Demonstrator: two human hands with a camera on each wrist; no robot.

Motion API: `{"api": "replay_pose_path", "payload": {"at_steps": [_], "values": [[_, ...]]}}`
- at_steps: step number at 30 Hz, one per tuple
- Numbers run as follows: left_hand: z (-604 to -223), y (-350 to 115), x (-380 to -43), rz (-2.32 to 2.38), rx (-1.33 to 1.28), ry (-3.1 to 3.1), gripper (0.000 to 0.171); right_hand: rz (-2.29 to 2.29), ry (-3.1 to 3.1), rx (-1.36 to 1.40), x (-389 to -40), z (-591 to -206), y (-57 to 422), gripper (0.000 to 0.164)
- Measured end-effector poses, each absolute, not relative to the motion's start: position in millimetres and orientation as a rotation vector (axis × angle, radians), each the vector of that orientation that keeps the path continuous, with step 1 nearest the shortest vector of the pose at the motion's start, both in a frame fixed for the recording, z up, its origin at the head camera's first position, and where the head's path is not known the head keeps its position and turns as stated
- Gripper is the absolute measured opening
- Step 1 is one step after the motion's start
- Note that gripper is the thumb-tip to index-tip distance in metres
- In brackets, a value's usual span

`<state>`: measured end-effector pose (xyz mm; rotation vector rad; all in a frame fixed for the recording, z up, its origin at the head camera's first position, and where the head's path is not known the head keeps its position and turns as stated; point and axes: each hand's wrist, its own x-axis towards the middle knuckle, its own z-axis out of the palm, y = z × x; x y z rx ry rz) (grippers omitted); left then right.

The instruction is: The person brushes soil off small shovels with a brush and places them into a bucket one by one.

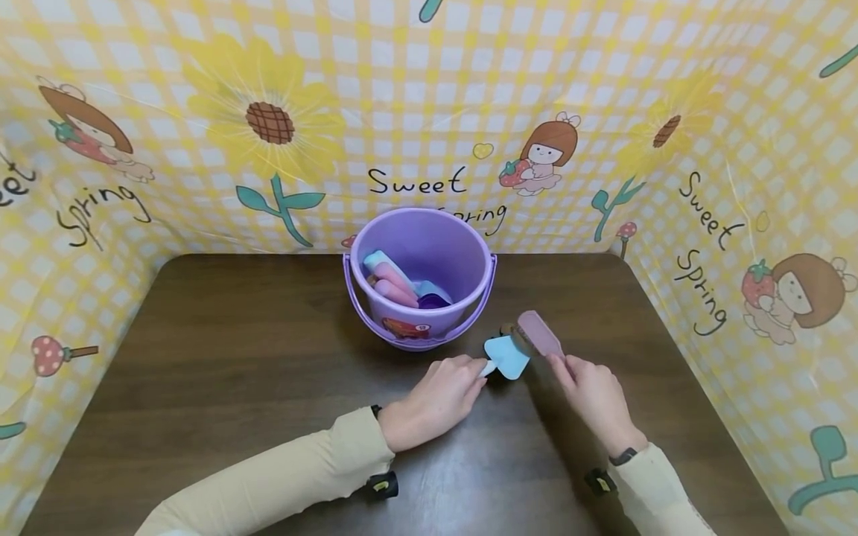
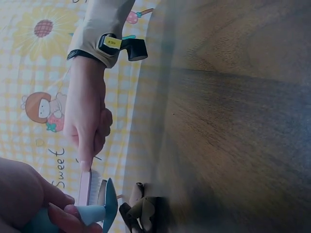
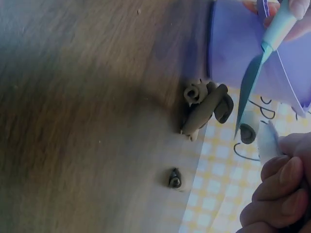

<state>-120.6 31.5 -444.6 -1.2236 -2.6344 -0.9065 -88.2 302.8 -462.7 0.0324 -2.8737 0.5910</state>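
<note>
My left hand (image 1: pixel 436 398) grips the handle of a small light blue toy shovel (image 1: pixel 507 357). A pink-backed brush (image 1: pixel 538 333) is held by its handle in my right hand (image 1: pixel 599 398), bristles toward the shovel blade. In the right wrist view one brown roll (image 3: pixel 248 134) sits between the shovel blade (image 3: pixel 249 90) and the brush bristles (image 3: pixel 267 143), above the table. Beside the blade lies a small pile of brown rolled pieces (image 3: pixel 206 109); what they are made of I cannot tell. Another brown roll (image 3: pixel 175 179) lies apart on the table.
A purple bucket (image 1: pixel 422 324) stands at the back of the dark wooden table (image 1: pixel 268 357), its handle hanging at the front. Inside it are pink-handled items (image 1: pixel 394 283) and light blue pieces. Yellow checked cloth (image 1: pixel 402 97) hangs around the back and sides.
</note>
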Motion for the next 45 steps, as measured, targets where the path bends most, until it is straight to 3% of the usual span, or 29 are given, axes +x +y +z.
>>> {"api": "replay_pose_path", "payload": {"at_steps": [5, 23, 33, 39, 45], "values": [[-443.0, 29.4, -119.3, -0.901, -1.214, -2.632, 0.004, 0.601, -2.885, -0.030, -89.7, -460.3, 307.4, 0.045], [-451.7, 22.8, -116.6, -0.960, -1.159, -2.610, 0.016, 0.692, -2.983, -0.175, -89.6, -459.8, 320.3, 0.049], [-455.8, 17.1, -118.5, -0.953, -1.101, -2.631, 0.014, 0.766, -2.952, -0.008, -86.2, -461.6, 308.1, 0.046], [-454.3, 16.4, -120.0, -0.951, -1.120, -2.639, 0.010, 0.896, -3.018, 0.216, -82.7, -465.2, 285.9, 0.035], [-452.5, 16.0, -118.4, -0.942, -1.136, -2.635, 0.011, 0.780, -3.011, 0.172, -82.8, -467.5, 283.5, 0.034]]}}
